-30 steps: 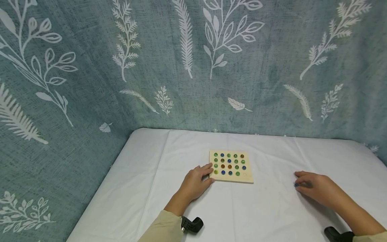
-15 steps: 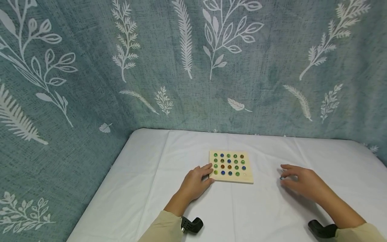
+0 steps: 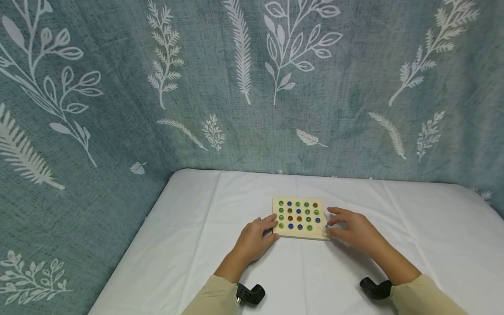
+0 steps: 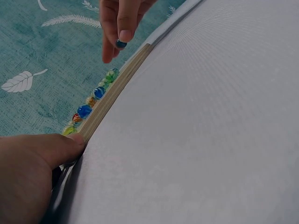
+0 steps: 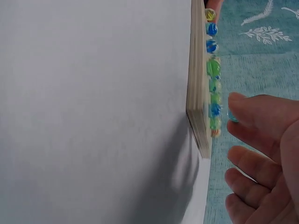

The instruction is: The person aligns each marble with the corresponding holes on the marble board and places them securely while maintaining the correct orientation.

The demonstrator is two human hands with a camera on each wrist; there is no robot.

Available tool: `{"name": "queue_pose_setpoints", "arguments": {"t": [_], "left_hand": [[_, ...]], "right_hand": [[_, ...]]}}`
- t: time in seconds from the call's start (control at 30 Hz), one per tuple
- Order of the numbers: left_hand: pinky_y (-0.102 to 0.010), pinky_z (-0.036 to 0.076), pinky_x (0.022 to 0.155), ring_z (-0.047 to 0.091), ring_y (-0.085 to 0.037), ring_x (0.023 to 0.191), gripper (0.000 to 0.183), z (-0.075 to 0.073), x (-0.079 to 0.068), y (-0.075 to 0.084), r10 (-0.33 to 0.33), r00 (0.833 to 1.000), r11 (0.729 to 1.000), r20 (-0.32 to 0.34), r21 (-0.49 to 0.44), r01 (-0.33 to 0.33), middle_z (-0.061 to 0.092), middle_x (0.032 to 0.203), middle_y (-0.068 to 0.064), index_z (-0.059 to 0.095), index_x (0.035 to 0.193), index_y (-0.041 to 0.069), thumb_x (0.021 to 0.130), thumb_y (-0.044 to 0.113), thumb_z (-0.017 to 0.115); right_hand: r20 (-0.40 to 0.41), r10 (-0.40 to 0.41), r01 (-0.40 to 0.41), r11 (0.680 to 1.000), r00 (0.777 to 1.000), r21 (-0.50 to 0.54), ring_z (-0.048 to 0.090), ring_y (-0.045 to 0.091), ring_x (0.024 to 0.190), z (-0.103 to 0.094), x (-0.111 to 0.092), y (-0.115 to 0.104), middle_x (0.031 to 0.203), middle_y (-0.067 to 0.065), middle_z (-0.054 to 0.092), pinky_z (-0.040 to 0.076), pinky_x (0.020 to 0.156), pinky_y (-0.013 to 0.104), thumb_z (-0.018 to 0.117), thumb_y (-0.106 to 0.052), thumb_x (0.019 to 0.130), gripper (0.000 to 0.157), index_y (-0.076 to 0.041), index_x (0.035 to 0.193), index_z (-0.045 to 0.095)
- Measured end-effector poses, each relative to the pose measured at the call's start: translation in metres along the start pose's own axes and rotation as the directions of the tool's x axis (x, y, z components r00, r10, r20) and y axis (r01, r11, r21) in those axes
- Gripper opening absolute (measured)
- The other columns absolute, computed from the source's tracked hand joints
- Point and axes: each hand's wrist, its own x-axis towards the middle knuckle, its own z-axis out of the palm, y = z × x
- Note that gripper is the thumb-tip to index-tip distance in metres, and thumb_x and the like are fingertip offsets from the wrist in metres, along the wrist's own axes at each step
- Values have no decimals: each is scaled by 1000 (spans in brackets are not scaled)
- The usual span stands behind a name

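A pale wooden board (image 3: 302,234) lies on the white table, with several green, blue and amber glass marbles in rows of hollows. My left hand (image 3: 253,238) grips its near left corner, fingers along the left edge. The left thumb (image 4: 70,145) presses against the board's side in the left wrist view. At the board's right edge, my right hand (image 3: 352,229) pinches a blue marble (image 4: 121,44) between thumb and index finger, just above the surface. Its other fingers are loosely bent, clear of the board. A hollow at the near right corner holds no marble.
White cloth covers the table (image 3: 157,271), and a blue-green curtain (image 3: 252,131) with white leaf prints hangs behind and to the left. A black wrist device (image 3: 252,294) sits on the left wrist, another (image 3: 376,288) on the right.
My right hand has moved left across the table with the blue marble, from far right to the board's right edge. My left hand has stayed on the board's corner.
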Motion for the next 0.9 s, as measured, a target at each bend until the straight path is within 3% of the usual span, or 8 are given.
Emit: {"name": "queue_pose_setpoints", "arguments": {"t": [0.3,0.57,0.9], "left_hand": [[-50,41,113,47,-36,136,43,1,-1,-1,-2,1000,1000,-1,-5,2,49,147,15,64,134,20,92,29,70],[-51,41,112,47,-37,136,42,1,-2,1,-1,1000,1000,-6,-15,1,49,147,14,64,133,19,91,28,70],[-50,41,112,47,-36,136,42,1,-2,-3,5,1000,1000,2,11,-5,50,147,13,64,133,19,92,29,70]], "right_hand": [[26,3,-3,1000,1000,11,43,46,135,16,10,-3,144,20,52,40,107,61,75,-24,87,10,-15,91,76],[72,50,-50,999,996,-9,39,45,138,18,12,-7,147,20,49,37,110,61,74,-25,88,11,-16,93,75],[64,48,-48,999,997,-3,40,46,137,21,11,-6,146,20,50,38,109,62,74,-24,88,14,-14,97,75]]}}
